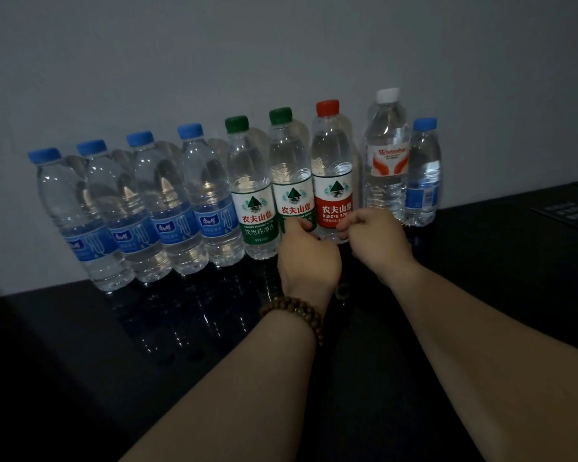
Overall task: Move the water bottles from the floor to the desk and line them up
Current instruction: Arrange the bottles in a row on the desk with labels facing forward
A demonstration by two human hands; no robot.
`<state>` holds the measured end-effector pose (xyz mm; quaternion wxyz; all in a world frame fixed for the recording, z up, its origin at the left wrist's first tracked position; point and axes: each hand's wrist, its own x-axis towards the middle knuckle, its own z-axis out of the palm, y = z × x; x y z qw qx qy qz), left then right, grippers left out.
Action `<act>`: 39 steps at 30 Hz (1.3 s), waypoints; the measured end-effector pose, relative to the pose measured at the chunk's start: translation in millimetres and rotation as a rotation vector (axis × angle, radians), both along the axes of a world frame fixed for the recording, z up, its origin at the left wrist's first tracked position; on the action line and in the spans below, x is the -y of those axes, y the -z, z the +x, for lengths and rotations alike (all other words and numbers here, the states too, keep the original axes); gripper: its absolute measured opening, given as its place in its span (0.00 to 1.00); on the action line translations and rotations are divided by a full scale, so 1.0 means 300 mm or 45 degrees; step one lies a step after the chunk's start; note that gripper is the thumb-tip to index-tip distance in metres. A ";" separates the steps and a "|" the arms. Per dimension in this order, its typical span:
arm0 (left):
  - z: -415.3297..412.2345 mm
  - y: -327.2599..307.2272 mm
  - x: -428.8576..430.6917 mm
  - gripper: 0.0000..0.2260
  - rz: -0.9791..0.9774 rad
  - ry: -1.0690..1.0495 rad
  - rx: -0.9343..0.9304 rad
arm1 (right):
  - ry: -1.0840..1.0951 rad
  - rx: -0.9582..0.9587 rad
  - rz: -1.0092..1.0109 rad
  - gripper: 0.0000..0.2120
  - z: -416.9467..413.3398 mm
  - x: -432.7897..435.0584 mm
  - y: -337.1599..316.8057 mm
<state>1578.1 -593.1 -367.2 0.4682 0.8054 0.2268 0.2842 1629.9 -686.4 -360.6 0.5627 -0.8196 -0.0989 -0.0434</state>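
Left hand (309,258) pinches the right green-capped bottle (291,161) low, right hand (377,236) curls at the red-capped bottle (332,161), contact unclear; both likely full, heavy, slick: grasp mid-body.

Bottles (254,195): nine abreast on desk (80,361), backed against wall (281,45).
Hands: left hand (309,258), right hand (377,238) before the row's right half.
Far right: perhaps a card (568,211) on desk.
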 end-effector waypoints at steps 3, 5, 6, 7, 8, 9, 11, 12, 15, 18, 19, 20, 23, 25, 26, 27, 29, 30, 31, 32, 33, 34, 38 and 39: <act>-0.003 -0.004 -0.001 0.14 -0.032 0.011 0.002 | 0.018 0.013 0.030 0.17 0.011 -0.001 0.003; -0.006 -0.007 -0.001 0.13 -0.061 0.017 0.011 | 0.090 0.023 0.085 0.15 0.020 0.005 0.006; -0.008 -0.008 0.001 0.12 -0.068 0.026 0.010 | 0.154 0.037 0.111 0.12 0.025 0.010 0.009; -0.010 -0.007 0.004 0.11 -0.069 0.046 0.006 | 0.231 0.056 0.130 0.10 0.032 0.015 0.011; -0.013 -0.005 0.007 0.10 -0.064 0.077 0.000 | 0.313 0.080 0.150 0.10 0.040 0.020 0.014; -0.014 -0.003 0.009 0.10 -0.052 0.116 -0.005 | 0.393 0.108 0.172 0.10 0.047 0.025 0.016; -0.013 0.002 0.016 0.10 -0.020 0.205 -0.008 | 0.534 0.162 0.206 0.12 0.053 0.032 0.015; -0.011 0.006 0.019 0.10 -0.007 0.248 -0.006 | 0.582 0.172 0.226 0.13 0.053 0.035 0.014; -0.005 0.014 0.027 0.10 0.027 0.368 -0.012 | 0.641 0.176 0.317 0.07 0.062 0.041 0.017; -0.010 0.010 0.031 0.18 0.072 0.498 -0.073 | 0.673 0.154 0.351 0.11 0.077 0.050 0.023; -0.013 0.006 0.031 0.23 0.096 0.537 -0.099 | 0.674 0.128 0.344 0.14 0.079 0.051 0.023; -0.017 0.004 0.031 0.27 0.120 0.567 -0.119 | 0.672 0.104 0.338 0.16 0.080 0.050 0.022; -0.024 0.001 0.032 0.35 0.157 0.616 -0.153 | 0.677 0.072 0.349 0.19 0.082 0.046 0.021; -0.027 -0.001 0.033 0.37 0.158 0.632 -0.167 | 0.672 0.069 0.334 0.19 0.085 0.044 0.022; -0.028 -0.003 0.035 0.38 0.161 0.639 -0.174 | 0.665 0.067 0.325 0.19 0.085 0.043 0.022; -0.029 -0.004 0.035 0.38 0.166 0.646 -0.182 | 0.659 0.062 0.325 0.19 0.086 0.043 0.022; -0.029 -0.004 0.035 0.39 0.180 0.652 -0.200 | 0.656 0.064 0.341 0.17 0.084 0.045 0.021; -0.028 -0.003 0.035 0.39 0.187 0.652 -0.208 | 0.659 0.073 0.350 0.15 0.084 0.046 0.021; -0.027 -0.001 0.034 0.39 0.193 0.651 -0.214 | 0.668 0.083 0.355 0.14 0.084 0.048 0.021; -0.025 0.001 0.033 0.39 0.200 0.652 -0.220 | 0.677 0.088 0.357 0.13 0.084 0.048 0.020; -0.024 0.002 0.032 0.39 0.207 0.653 -0.223 | 0.682 0.088 0.356 0.13 0.083 0.048 0.020; -0.022 0.004 0.032 0.39 0.209 0.656 -0.222 | 0.682 0.086 0.350 0.13 0.083 0.046 0.021; -0.018 0.010 0.030 0.41 0.200 0.675 -0.223 | 0.658 0.081 0.349 0.13 0.082 0.044 0.024; -0.017 0.010 0.029 0.41 0.208 0.678 -0.226 | 0.650 0.075 0.356 0.13 0.082 0.046 0.024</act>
